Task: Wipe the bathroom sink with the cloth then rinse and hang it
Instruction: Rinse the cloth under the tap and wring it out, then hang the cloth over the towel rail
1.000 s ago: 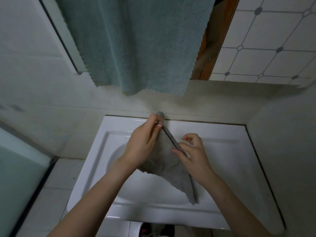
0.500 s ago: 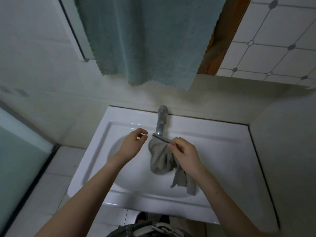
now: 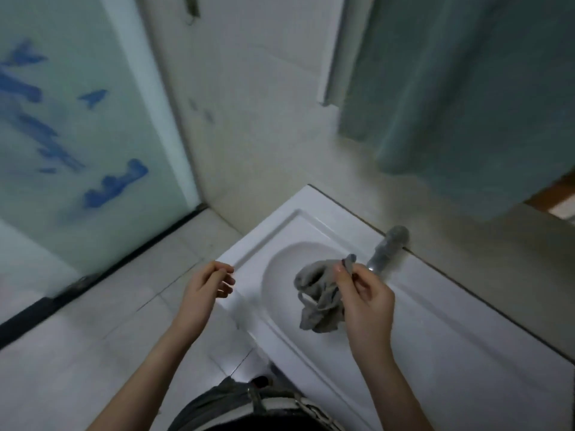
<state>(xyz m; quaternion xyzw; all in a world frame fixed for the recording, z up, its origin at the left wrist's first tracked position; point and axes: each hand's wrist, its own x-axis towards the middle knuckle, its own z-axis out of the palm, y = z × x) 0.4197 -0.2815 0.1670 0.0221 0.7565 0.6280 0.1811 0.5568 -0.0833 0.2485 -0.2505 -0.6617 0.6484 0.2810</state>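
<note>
Filling the lower right, white sink (image 3: 451, 353), set on a slant, long side running from upper left to lower right, tap (image 3: 387, 248) at the back rim. Hanging bunched over the basin, grey cloth (image 3: 320, 298), long axis roughly vertical, top corner pinched in right hand (image 3: 364, 297). Left hand (image 3: 207, 287) empty, fingers loosely curled, beside the sink's left edge.

Bare forearms (image 3: 174, 346), no sleeves showing; dark trousers (image 3: 217, 405) with a pale belt (image 3: 280, 402).
</note>
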